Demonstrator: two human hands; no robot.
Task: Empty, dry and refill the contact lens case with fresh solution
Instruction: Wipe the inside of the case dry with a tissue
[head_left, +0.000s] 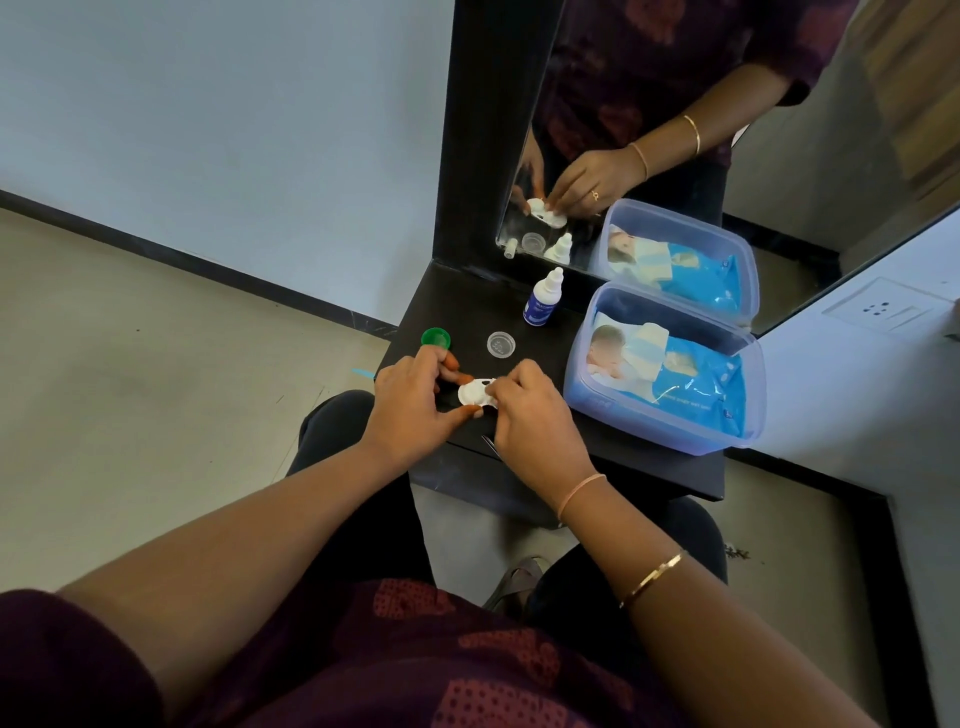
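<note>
Standing at the right of our dark, matte worktop (467, 312), a translucent bluish plastic tub (649, 422) with rounded corners holds a glossy blue pack of wet wipes (696, 382), its flap folded back. Left of the tub, near the mirror (649, 130), a small white solution bottle (543, 300) with a blue label stands upright, its tapered cap on. In front of the bottle a clear, round, shallow cap (501, 344) lies flat, and a green round cap (435, 339) lies further left; the two are apart from each other.

We hold the white contact lens case (474, 393) just above the worktop's near edge, between both hands. It is smooth plastic, and one round well shows; whether any liquid is in it we cannot tell. Our left hand (410, 402) pinches the case's left end between thumb and curled fingers. Our right hand (530, 410) has its fingers bent down onto the case's right end, gripping it and hiding that half.
</note>
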